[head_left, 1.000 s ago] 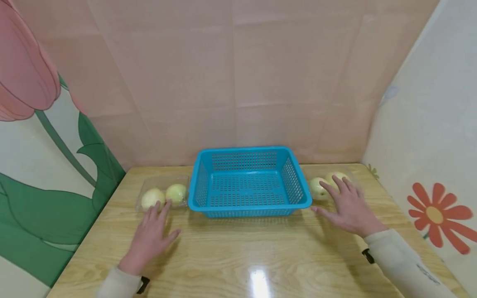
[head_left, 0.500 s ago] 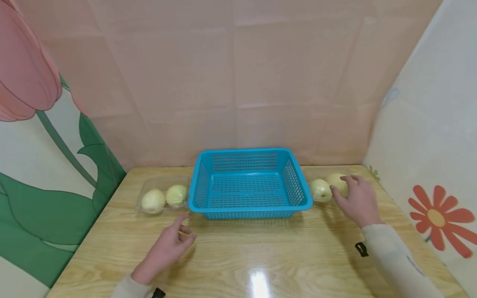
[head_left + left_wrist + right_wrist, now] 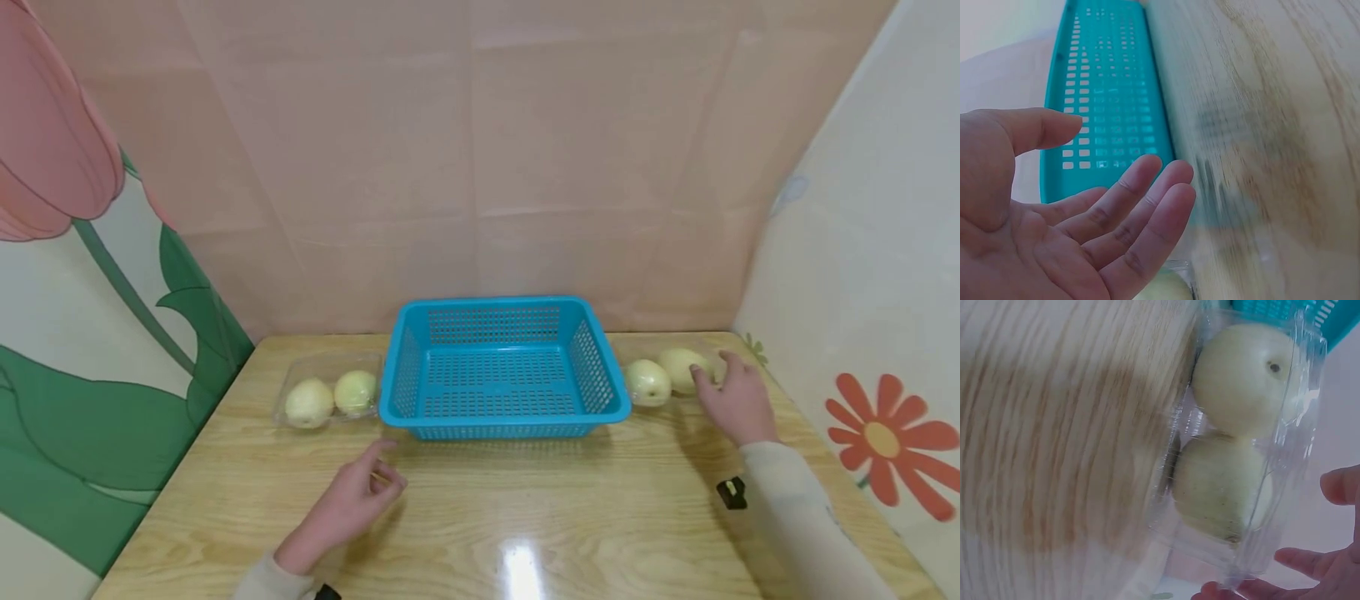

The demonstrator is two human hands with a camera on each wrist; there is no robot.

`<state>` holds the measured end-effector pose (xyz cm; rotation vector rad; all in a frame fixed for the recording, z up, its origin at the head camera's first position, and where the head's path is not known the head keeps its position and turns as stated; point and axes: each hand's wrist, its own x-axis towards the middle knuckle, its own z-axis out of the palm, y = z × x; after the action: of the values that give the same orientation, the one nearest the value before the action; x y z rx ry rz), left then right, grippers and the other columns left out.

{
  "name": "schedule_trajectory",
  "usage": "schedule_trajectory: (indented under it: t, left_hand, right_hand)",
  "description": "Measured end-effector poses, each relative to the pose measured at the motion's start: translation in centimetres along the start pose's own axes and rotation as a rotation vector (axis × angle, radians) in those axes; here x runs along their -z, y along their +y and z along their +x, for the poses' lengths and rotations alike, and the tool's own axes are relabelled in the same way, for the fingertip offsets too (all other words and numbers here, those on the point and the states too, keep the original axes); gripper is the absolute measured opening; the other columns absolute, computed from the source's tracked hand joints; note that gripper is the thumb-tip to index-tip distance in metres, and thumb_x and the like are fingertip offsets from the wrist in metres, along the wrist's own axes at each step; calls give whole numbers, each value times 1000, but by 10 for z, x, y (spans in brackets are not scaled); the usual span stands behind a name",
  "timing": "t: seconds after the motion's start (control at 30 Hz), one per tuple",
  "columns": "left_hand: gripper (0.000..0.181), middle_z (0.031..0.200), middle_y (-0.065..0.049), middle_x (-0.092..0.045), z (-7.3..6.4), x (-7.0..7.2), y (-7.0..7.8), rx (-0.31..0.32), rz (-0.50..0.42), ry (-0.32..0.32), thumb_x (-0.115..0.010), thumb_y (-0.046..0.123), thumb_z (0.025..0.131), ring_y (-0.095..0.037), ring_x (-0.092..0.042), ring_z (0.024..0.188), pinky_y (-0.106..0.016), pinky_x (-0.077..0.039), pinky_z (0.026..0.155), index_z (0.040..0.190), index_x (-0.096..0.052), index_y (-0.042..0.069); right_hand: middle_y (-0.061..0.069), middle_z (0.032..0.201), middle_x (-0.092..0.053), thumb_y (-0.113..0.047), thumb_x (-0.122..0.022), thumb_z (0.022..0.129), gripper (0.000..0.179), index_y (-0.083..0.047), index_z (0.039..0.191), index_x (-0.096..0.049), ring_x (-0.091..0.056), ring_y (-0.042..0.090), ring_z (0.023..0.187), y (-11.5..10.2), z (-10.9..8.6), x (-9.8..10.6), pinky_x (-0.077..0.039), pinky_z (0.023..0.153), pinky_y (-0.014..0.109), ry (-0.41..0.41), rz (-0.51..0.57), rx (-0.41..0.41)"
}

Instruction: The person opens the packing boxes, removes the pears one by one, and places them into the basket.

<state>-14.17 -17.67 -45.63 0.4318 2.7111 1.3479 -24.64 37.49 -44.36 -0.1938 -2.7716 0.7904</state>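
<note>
Clear plastic: a thin, glossy right tray (image 3: 701,354) with two pale green round fruits inside; in the right wrist view the right tray (image 3: 1241,462) is seen creased and see-through.
Right grip: the right hand (image 3: 738,400) is at the tray's outer end, fingertips (image 3: 1300,559) touching the plastic edge; fingers are spread, not yet closed round it.
Key relation: the tray lies just left of the right grip, its long axis running sideways toward the basket (image 3: 504,367); the right hand is far nearer to it than the left.
Fruits: the far fruit (image 3: 681,368) is beside the fingers, the near fruit (image 3: 647,382) is next to the basket wall.
Left grip: the left hand (image 3: 352,504) is held loosely open above the counter (image 3: 525,517), holding nothing; the basket front is just ahead of it.
Left tray: a second clear tray (image 3: 327,392) with two fruits lies ahead and left of the left grip, apart from it.
Basket: blue perforated plastic, rectangular, nothing seen inside.
Counter: light wood grain, glossy.
</note>
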Motion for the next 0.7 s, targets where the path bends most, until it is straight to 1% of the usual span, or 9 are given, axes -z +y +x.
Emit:
schedule_trajectory:
  t: [0.13,0.27,0.37,0.5,0.6,0.7]
  left_hand:
    - [53,97,-6,-72,1,0,0,-5,-3,-13,-67,10,93,-14,-65,77,-23,-54,66,139,-45,-4]
    - [48,97,-7,-73,1,0,-2,-16,-6,-30,-66,10,94,-15,-65,77,-24,-53,66,136,-48,-4]
    - [45,99,-9,-72,2,2,-2,-15,-34,-48,-65,11,95,-18,-66,78,-25,-54,65,135,-49,-4]
    - [46,103,-16,-71,2,4,-1,8,-100,-79,-63,15,97,-25,-67,79,-27,-55,63,136,-48,-6]
    - [48,103,-19,-71,2,5,-2,25,-136,-92,-63,16,98,-29,-67,79,-28,-55,62,137,-47,-7]
    - [48,101,-17,-71,3,5,-2,46,-166,-94,-63,17,98,-28,-67,78,-31,-56,62,138,-47,-6]
  right_hand:
    - [50,135,-34,-47,-37,104,80,18,147,-22,-37,66,118,7,4,1,-34,93,76,-15,31,-31]
    - [49,135,-36,-46,-35,105,78,18,147,-21,-41,63,119,15,8,0,-38,92,72,-31,75,-71]
    - [48,137,-37,-46,-32,105,77,16,149,-19,-41,61,122,21,8,0,-41,93,70,-62,129,-112]
    - [47,139,-36,-48,-32,105,77,13,151,-20,-41,60,123,27,8,0,-43,92,68,-95,190,-149]
    - [47,139,-37,-48,-34,105,76,13,150,-22,-42,60,123,30,8,0,-44,93,67,-98,203,-140]
    - [47,137,-38,-46,-35,106,74,14,149,-23,-43,61,122,32,8,0,-45,92,67,-105,201,-111]
